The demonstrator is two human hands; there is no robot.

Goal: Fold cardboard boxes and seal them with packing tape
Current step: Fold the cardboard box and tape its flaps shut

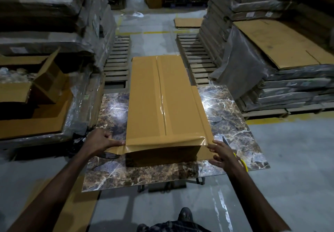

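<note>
A long closed cardboard box (144, 96) lies lengthwise on a marble-patterned table (226, 108). Glossy brown packing tape (163, 103) runs along its middle seam, and a second strip (162, 139) crosses the near end and sticks out past both corners. My left hand (101, 139) pinches the left loose end of that strip at the box's near left corner. At the near right corner my right hand (224, 154) has straight spread fingers, its fingertips touching the tape's right end.
A yellow-handled tool (241, 160) lies on the table under my right hand. An open carton (27, 87) stands at the left. Wrapped stacks of flat cardboard (280, 54) rise on both sides, wooden pallets (117, 60) lie behind, and flat cardboard (72, 210) rests on the floor at my left.
</note>
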